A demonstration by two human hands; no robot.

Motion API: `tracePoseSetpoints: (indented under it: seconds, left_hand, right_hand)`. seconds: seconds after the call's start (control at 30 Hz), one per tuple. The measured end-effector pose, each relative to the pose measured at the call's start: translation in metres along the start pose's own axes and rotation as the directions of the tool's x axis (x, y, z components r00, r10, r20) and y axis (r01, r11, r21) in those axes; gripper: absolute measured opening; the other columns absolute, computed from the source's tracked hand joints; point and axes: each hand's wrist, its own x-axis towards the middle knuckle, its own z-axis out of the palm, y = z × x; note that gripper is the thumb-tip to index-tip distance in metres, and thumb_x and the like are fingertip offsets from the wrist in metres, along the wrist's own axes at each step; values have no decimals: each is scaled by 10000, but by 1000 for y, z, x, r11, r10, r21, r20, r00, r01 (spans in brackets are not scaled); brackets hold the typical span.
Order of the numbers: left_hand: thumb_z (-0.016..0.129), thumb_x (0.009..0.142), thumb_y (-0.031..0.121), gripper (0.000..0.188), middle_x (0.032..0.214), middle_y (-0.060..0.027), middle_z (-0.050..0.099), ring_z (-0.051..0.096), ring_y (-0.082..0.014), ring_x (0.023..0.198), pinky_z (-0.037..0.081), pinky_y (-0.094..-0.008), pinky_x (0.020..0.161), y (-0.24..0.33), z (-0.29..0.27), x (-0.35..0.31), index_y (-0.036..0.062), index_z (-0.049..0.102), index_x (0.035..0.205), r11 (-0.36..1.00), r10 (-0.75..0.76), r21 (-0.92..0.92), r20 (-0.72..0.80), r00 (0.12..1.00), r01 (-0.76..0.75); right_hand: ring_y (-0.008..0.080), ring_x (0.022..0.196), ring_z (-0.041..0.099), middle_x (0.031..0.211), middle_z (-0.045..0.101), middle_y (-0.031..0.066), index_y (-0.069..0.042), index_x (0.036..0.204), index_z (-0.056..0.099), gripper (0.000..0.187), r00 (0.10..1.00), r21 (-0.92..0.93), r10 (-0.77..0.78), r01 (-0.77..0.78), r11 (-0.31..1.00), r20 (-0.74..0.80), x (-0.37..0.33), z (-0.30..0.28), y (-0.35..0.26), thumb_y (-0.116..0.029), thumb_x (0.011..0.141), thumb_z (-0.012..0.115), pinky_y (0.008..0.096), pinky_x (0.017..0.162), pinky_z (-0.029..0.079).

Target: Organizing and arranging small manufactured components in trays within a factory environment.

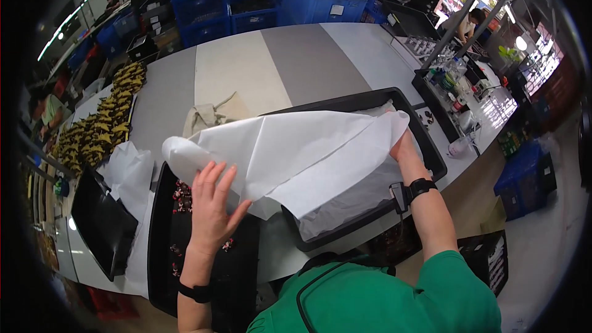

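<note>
A large white paper sheet (302, 148) with fold creases spans between my hands, raised over a black tray (425, 148) lined with white paper. My right hand (402, 147) grips the sheet's right end, its fingers mostly hidden behind the paper. At the sheet's left end, my left hand (213, 200) is open with its fingers spread; I cannot tell whether the fingertips touch the paper. Below this hand stands a second black tray (161, 234) holding several small red, white and dark pieces (182, 197).
A beige cloth (209, 117) lies behind the sheet. Left are crumpled white paper (128, 169), a tilted black tray (102, 225) and rows of yellow-and-dark pieces (102, 126). Blue bins (324, 3) stand beyond the table; bottles fill a black tray (453, 95) at right. Other people work farther off.
</note>
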Motion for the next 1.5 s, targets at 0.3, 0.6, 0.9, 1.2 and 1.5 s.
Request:
tracePoseSetpoints:
  seconds: [0.3,0.6,0.9,1.2,1.5]
  left_hand:
    - [824,629,193,777,1351,-66,492,440,-273,1262,314,-458,995,129,106,72,195,527,1347,992,-62,119,224,973,36]
    - [727,800,208,598,1361,-102,478,443,-323,1246,326,-468,1023,181,189,118,190,516,1359,969,-202,208,347,916,135]
    - [753,714,82,728,1442,-97,402,329,-315,1377,303,-457,1073,149,179,132,208,492,1382,936,-129,351,269,955,28]
    - [791,712,166,766,1163,-73,605,535,-229,1189,273,-499,1104,43,150,109,201,460,1402,903,-246,411,252,936,127]
    - [583,954,163,192,827,8,616,513,-62,716,415,-222,629,33,152,104,29,651,1075,603,-561,-377,426,710,703]
  right_hand:
    - [184,970,632,1047,647,52,-67,1165,578,312,971,-81,236,-232,969,43,97,-94,0,-309,975,528,337,881,510]
    - [271,1378,343,1511,283,152,-115,1513,221,879,730,-106,641,-675,730,-238,63,-108,-19,-645,884,530,497,1100,262]
    - [218,1104,509,1240,530,67,-92,1295,478,496,686,-544,727,-623,562,-35,40,-105,47,-373,911,619,439,1009,363]
    - [235,1133,539,1298,528,105,-51,1338,444,402,784,-418,611,-593,688,-109,37,-131,-19,-232,983,498,424,944,458]
    - [262,946,670,1048,683,169,46,1123,618,358,864,-902,458,-352,251,-210,43,-156,-64,-263,968,524,382,834,523]
